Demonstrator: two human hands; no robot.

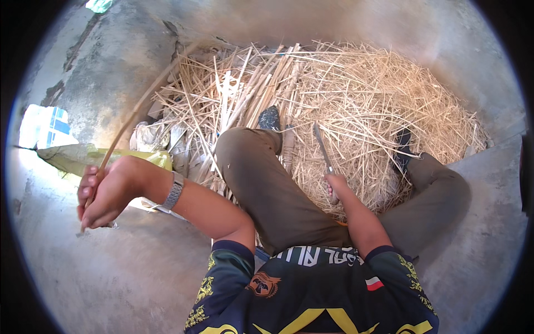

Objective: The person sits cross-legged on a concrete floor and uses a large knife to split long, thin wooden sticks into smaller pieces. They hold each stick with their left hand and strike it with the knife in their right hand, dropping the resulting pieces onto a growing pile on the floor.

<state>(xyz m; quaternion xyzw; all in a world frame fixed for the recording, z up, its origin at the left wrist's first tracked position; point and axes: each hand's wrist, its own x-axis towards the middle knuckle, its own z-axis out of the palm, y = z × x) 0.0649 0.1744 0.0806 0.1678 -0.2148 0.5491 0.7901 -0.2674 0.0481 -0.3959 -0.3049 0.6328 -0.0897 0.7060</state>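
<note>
In my left hand [105,195], raised out to the left, the fingers are closed around a long thin bamboo strip [132,116]. The strip slants up and away toward the far wall. My right hand [334,187] grips the handle of a long, narrow-bladed knife [321,143], low between my legs. Its blade points away from me, over a heap of pale shavings [367,106]. Knife and held strip are well apart. Several cut bamboo strips [267,83] lie in a loose bundle beyond my left knee.
Concrete walls [361,22] curve around the heap at the back. At left, a yellow-green sack [75,156] and a white and blue bag [53,127] lie near my left forearm. My bent legs [261,178] frame the heap, a dark shoe [270,119] resting among the strips.
</note>
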